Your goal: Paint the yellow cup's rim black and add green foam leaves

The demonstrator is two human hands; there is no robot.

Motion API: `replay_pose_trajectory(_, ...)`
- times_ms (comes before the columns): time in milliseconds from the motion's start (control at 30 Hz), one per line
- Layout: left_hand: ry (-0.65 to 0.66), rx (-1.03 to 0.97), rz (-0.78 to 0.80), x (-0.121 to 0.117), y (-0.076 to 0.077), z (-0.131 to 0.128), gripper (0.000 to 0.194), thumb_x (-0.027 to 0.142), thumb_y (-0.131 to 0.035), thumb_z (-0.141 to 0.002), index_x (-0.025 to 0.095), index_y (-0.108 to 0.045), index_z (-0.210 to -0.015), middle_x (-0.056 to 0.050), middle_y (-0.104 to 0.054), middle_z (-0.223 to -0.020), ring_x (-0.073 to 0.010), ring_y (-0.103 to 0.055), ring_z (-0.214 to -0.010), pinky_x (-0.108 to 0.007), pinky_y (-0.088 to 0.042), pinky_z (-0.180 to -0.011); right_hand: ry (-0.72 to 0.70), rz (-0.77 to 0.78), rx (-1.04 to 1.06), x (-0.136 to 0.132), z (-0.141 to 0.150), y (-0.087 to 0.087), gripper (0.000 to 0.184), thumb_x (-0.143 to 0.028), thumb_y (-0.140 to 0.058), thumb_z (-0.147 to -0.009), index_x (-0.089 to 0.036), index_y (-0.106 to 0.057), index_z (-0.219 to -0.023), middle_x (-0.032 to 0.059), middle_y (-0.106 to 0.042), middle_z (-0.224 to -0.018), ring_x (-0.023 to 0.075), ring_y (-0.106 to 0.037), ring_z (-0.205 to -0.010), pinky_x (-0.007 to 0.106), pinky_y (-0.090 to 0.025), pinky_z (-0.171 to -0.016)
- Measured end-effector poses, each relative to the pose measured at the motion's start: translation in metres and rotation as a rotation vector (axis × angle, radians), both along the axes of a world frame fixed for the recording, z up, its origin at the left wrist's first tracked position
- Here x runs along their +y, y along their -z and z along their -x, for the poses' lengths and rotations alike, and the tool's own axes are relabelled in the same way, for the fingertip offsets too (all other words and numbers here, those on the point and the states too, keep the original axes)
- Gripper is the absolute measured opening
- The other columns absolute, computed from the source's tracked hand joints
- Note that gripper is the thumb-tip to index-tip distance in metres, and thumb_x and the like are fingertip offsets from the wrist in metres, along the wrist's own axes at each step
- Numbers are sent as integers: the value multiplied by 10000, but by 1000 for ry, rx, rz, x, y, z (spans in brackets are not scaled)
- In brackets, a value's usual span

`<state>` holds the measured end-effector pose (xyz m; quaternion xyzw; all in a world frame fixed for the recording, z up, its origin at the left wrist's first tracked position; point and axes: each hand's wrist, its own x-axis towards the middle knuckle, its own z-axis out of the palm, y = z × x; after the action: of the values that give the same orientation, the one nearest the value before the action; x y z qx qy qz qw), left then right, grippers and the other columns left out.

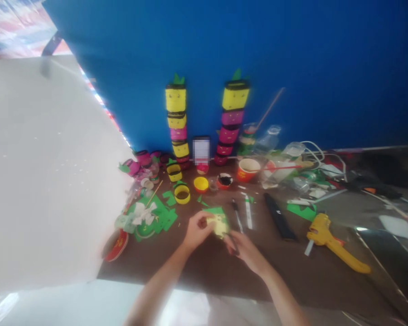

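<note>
Near the middle of the table, my left hand (197,232) pinches a pale yellow and green paper piece (220,225) by its left side. My right hand (247,252) is closed at the lower right of that piece, its fingers around a dark-handled tool (234,246) that resembles small scissors; blur hides its tip. Just behind the paper lies a green paper scrap (213,210). A black pen (237,215) and a white marker-like stick (248,212) lie to the right of my hands.
Yellow hot glue gun (333,246) and long black case (279,216) lie right. Green paper cuttings (165,217) are left, beside a red lid (117,246). Behind stand decorated cup stacks (176,99), (235,97), small yellow rings (182,194) and a paper cup (248,170).
</note>
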<state>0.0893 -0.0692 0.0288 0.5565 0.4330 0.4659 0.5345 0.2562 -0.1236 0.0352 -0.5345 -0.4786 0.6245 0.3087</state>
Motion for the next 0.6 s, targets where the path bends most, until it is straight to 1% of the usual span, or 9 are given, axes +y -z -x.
replay_pose_trajectory(167,-16,7,-27,-1,6,-1,193,304,-634,-720,156,-622,-843,-44,-621,-851,-124,-550,-735,-223,-433,-627,36,16,38,-1,2,8,312,-483,-527,-797,-180,-496,-725,-31,-471,-614,100,-416,-589,213,-279,-538)
replay_pose_trajectory(367,-19,10,-23,-1,9,-1,171,275,-631,-721,156,-616,-843,-40,-611,-842,-115,-533,-713,-217,-418,-612,27,24,43,-1,2,8,309,-483,-520,-802,-181,-501,-742,-25,-488,-613,100,-414,-585,211,-262,-526)
replay_pose_trajectory(600,-31,44,-11,-1,6,-1,181,284,-637,-710,158,-623,-840,-34,-619,-814,-108,-522,-674,-215,-407,-586,45,16,36,-1,4,7,348,-505,-523,-794,-181,-472,-677,-30,-453,-585,100,-397,-560,218,-279,-520)
